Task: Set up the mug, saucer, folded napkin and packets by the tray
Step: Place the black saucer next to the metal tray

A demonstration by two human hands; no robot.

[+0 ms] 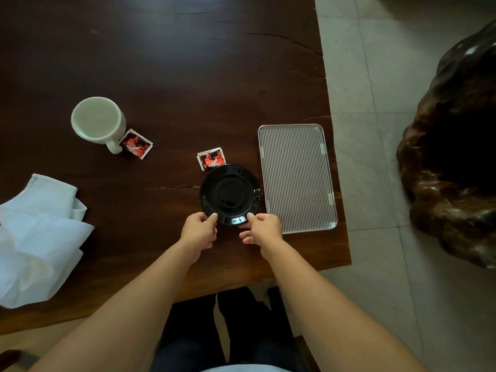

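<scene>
A black saucer (230, 194) lies on the dark wooden table just left of the ribbed metal tray (296, 177). My left hand (200, 230) pinches its near rim on the left, and my right hand (264, 228) pinches the near rim on the right. A red and black packet (211, 158) lies flat right behind the saucer. Far to the left stands a white mug (98, 122), upright and empty, with a second packet (136, 144) beside its handle. A crumpled white napkin (35, 237) is spread at the table's left edge.
The table's right edge (341, 210) runs just past the tray, with tiled floor beyond it. A large dark carved wooden piece (456, 157) stands on the floor at the right. My legs show below the table's near edge.
</scene>
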